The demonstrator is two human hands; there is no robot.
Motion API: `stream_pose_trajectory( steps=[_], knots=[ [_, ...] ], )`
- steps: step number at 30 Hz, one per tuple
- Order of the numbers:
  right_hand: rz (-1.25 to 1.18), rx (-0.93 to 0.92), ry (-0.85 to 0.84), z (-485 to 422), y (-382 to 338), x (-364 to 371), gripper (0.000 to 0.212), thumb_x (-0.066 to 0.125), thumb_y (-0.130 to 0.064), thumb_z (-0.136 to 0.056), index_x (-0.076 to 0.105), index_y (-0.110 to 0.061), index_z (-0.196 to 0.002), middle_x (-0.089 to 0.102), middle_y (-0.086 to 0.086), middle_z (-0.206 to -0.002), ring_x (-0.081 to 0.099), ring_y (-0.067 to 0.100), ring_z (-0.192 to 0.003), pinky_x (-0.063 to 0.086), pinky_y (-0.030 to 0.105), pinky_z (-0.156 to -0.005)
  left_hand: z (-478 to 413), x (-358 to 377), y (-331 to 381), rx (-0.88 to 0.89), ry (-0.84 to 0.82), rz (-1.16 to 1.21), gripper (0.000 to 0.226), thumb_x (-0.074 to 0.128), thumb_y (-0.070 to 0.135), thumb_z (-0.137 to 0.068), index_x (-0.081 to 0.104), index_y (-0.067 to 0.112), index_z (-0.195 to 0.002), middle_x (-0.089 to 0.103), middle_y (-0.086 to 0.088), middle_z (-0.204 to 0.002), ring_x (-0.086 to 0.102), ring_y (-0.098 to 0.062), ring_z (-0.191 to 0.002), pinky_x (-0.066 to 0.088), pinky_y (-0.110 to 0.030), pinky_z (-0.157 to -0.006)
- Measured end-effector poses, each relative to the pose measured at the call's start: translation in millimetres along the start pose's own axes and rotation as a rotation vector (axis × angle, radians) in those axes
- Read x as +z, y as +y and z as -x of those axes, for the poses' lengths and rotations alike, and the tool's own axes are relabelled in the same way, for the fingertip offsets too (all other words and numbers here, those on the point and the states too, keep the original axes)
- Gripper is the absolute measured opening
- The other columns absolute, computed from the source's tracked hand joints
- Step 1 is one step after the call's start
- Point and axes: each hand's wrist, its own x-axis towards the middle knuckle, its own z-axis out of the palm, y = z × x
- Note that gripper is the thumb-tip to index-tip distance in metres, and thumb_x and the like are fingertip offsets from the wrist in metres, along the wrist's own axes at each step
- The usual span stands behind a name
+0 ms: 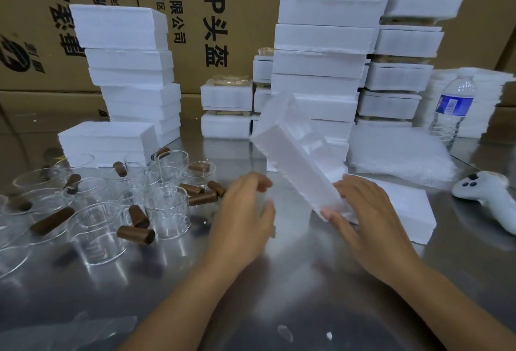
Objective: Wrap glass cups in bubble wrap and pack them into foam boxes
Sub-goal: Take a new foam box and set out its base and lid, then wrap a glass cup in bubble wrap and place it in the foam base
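A white foam box (293, 152) stands tilted on its near end at the middle of the steel table, its moulded hollow facing right. My right hand (363, 211) grips its lower end. My left hand (245, 208) hovers just left of the box with fingers loosely spread; it looks blurred and holds nothing that I can make out. Several glass cups with brown wooden handles (164, 205) stand and lie at the left. A pile of bubble wrap sheets (402, 155) lies at the right. A flat foam lid (405, 205) lies under my right hand.
Stacks of foam boxes (324, 43) rise along the back, with another stack (131, 71) at the left. A water bottle (452, 110) and a white controller (488, 194) sit at the right. Cardboard cartons (223, 1) form the back wall.
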Motion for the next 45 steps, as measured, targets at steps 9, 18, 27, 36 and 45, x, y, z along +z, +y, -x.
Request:
stream_pose_trajectory(
  steps=[9,18,27,36,45],
  knots=[
    [-0.017,0.0,-0.202,1.6,-7.8,3.4,0.028,0.051,-0.033,-0.094,0.055,-0.017,-0.116,0.054,-0.007,-0.12,0.036,0.014,-0.129,0.023,0.043,-0.112,-9.7,-15.0,-34.6,-0.019,-0.211,-0.86,0.052,0.043,0.012,-0.089,0.037,0.02,-0.14,0.036,-0.002,-0.146,0.022,-0.027,-0.139,0.002,-0.049,-0.115],
    [0.261,-0.115,-0.106,-0.2,-2.9,-5.0,0.024,0.075,-0.013,-0.076,0.064,-0.008,-0.097,0.065,0.005,-0.102,0.058,0.031,-0.115,0.033,0.056,-0.099,-17.2,-17.9,-38.4,0.033,-0.202,-0.894,0.05,0.053,0.001,-0.077,0.054,0.013,-0.126,0.052,-0.004,-0.126,0.042,-0.028,-0.116,0.027,-0.033,-0.098],
    [0.21,0.007,-0.079,1.2,-1.8,-6.7,0.025,0.066,-0.013,-0.084,0.062,-0.006,-0.107,0.062,0.009,-0.112,0.051,0.033,-0.121,0.029,0.054,-0.105,-21.9,-17.8,-38.7,0.186,0.009,-0.708,0.031,0.072,-0.012,-0.063,0.074,0.008,-0.087,0.073,-0.008,-0.081,0.062,-0.031,-0.078,0.035,-0.036,-0.08],
    [0.118,0.082,-0.116,0.9,-0.3,-12.0,0.028,0.06,-0.017,-0.089,0.058,-0.007,-0.115,0.057,0.007,-0.122,0.042,0.027,-0.127,0.025,0.049,-0.111,-21.3,-19.3,-33.1,0.292,0.271,-0.47,0.03,0.067,-0.012,-0.072,0.069,-0.002,-0.1,0.072,-0.013,-0.08,0.067,-0.029,-0.072,0.032,-0.035,-0.088],
    [0.372,-0.129,-0.14,0.1,-8.3,-12.2,0.023,0.073,-0.015,-0.077,0.065,-0.009,-0.098,0.064,0.008,-0.107,0.055,0.033,-0.117,0.031,0.058,-0.1,-25.1,-50.0,-11.0,0.404,0.65,-0.476,0.02,0.058,0.005,-0.093,0.067,0.002,-0.111,0.072,-0.012,-0.101,0.069,-0.025,-0.093,0.029,-0.033,-0.093]
  ],
)
